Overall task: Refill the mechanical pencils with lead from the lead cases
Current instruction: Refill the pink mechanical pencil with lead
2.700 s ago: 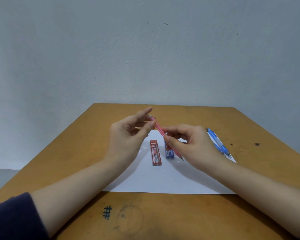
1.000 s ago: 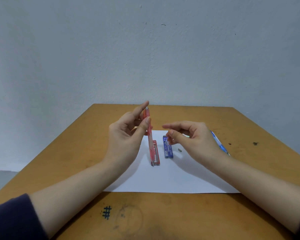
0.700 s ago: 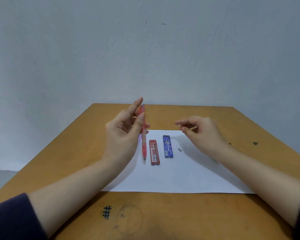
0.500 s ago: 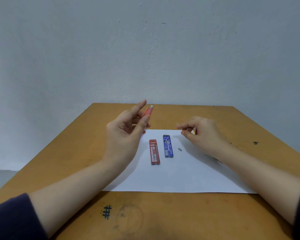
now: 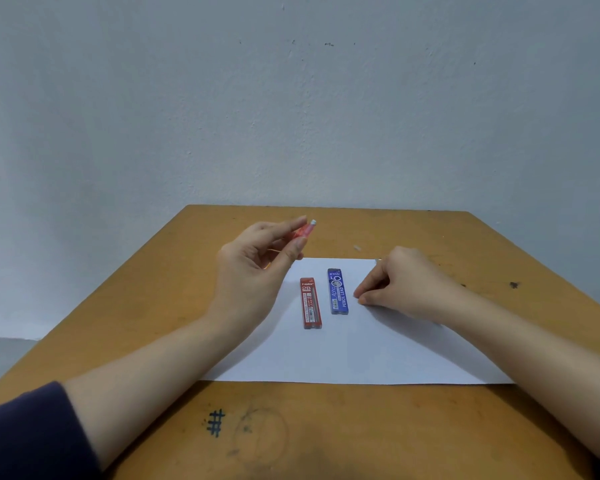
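My left hand is raised over the table and pinches a red mechanical pencil between thumb and forefinger. Only the pencil's top end with its white eraser shows. A red lead case and a blue lead case lie side by side on a white paper sheet. Just right of the blue case, my right hand rests on the paper. Its thumb and fingertips pinch together where a small grey cap lay; the cap itself is hidden.
The wooden table ends at a grey wall behind. A tiny white scrap lies beyond the paper. A small metal tip peeks out above my right hand. A hash mark is drawn near the front edge.
My right hand let go of the red pencil, swung right, then came down onto the paper at the small grey cap. My left hand tilted the pencil so its eraser end points up and right.
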